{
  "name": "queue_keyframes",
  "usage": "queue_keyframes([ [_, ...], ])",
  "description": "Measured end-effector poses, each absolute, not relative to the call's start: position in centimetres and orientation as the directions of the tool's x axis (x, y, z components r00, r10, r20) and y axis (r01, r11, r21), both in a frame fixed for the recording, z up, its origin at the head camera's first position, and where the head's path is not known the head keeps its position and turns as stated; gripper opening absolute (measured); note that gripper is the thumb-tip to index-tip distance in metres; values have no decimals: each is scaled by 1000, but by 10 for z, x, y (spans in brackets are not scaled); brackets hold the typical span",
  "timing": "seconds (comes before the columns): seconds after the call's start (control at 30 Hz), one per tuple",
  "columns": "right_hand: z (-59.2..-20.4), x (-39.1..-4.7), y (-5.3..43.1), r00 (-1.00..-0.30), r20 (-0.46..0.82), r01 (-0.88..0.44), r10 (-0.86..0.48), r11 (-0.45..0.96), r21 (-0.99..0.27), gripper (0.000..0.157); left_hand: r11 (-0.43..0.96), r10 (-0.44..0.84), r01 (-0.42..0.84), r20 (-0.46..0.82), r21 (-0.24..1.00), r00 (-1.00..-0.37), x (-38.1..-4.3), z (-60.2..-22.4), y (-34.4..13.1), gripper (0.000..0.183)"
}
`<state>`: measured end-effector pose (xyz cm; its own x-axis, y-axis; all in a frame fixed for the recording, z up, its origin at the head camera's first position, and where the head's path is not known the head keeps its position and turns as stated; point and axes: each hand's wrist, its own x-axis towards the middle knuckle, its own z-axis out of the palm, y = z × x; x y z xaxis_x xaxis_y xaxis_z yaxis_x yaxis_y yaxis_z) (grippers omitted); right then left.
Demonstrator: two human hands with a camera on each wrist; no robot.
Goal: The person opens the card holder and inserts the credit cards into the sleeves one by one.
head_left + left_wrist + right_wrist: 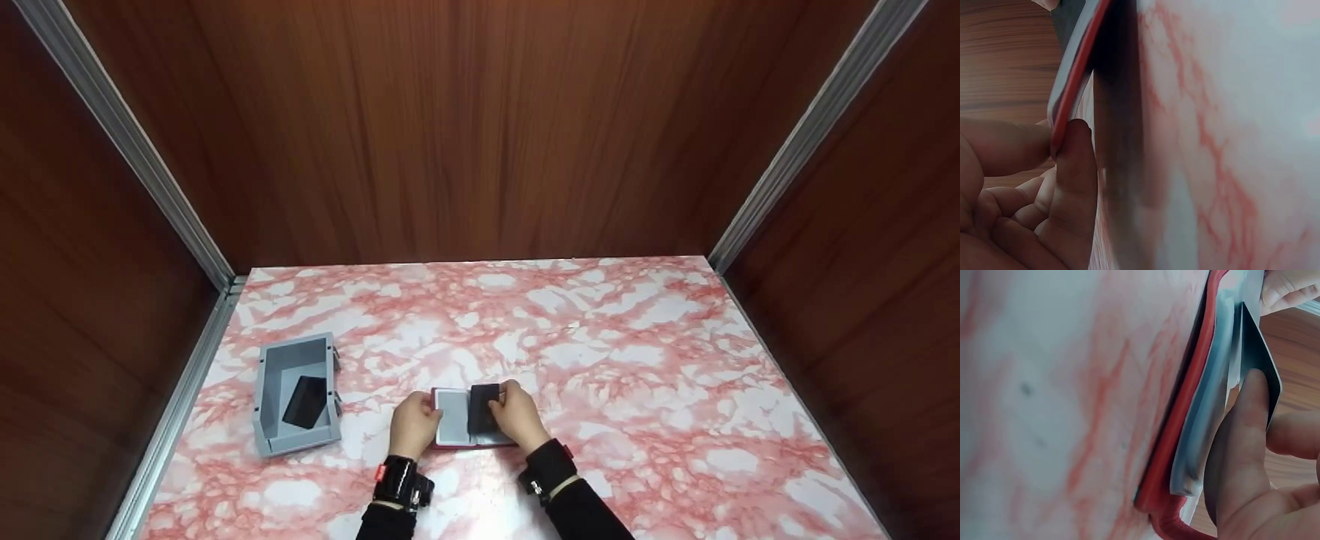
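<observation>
Card holder (453,417), open, pinched by left hand (413,424); right hand (521,417) grips black card (482,407) there, seemingly mid-transfer; second card (306,403) in bin (301,443) left of holder

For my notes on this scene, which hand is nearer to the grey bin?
Left. The left hand grips the booklet, to the right of the grey bin; the right hand pinches a black card, farther right.

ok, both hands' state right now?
Left hand: closed, pinching the open, red-covered, pale-paged booklet.
Right hand: closed, pinching a flat, black, rectangular card.
</observation>
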<state>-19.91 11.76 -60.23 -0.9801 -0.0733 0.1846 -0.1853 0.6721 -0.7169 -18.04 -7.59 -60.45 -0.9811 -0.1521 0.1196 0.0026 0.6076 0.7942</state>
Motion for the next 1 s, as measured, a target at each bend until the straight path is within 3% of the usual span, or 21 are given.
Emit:
queue_keyframes([
  [0.6, -599, -194, 111, -979, 185, -183, -88, 782, -596, 22, 591, -155, -11, 100, 806, -983, -181, -602, -75, 22],
  [1.0, -600, -197, 113, -978, 195, -176, -70, 782, -598, 21, 594, -149, 1, 111, 805, -983, -179, -602, -77, 26],
])
